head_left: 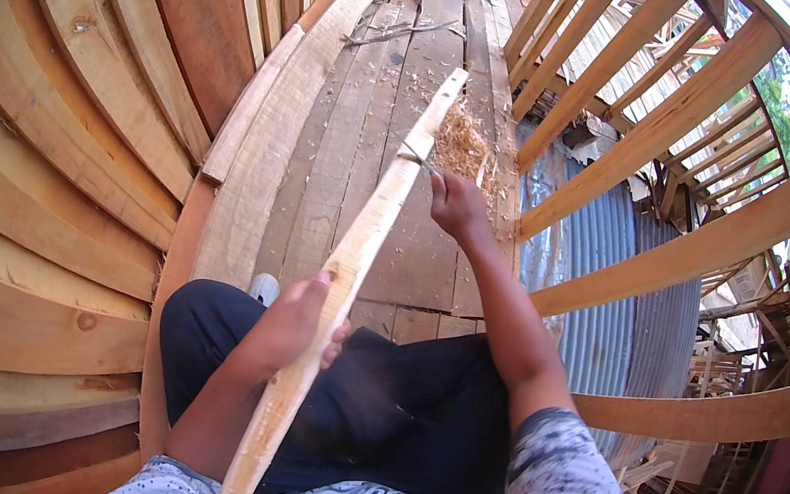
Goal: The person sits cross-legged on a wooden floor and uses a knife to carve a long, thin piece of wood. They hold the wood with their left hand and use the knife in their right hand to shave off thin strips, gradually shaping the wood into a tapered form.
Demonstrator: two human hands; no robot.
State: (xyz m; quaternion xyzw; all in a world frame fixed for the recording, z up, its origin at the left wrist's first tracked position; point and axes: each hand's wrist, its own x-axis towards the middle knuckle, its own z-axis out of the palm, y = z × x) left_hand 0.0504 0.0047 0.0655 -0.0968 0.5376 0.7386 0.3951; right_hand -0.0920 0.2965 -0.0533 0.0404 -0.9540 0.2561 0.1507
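A long, pale piece of wood [375, 224] slants from my chest, across my lap, to above the plank floor. My left hand [291, 325] is wrapped round its lower middle, thumb on top and fingers curled beneath. Farther up, my right hand [459, 206] is closed on the handle of a small knife [417, 158]. The thin blade lies across the wood near its far part, against a notch or step in the surface. Most of the knife's handle is hidden inside my fist.
Wood shavings [462, 143] lie heaped on the plank floor [325, 171], with thin twigs [400, 33] farther off. Stacked boards [53, 169] line the left side. At the right stands a slatted wooden railing [651, 147], with corrugated metal sheeting [600, 296] below it.
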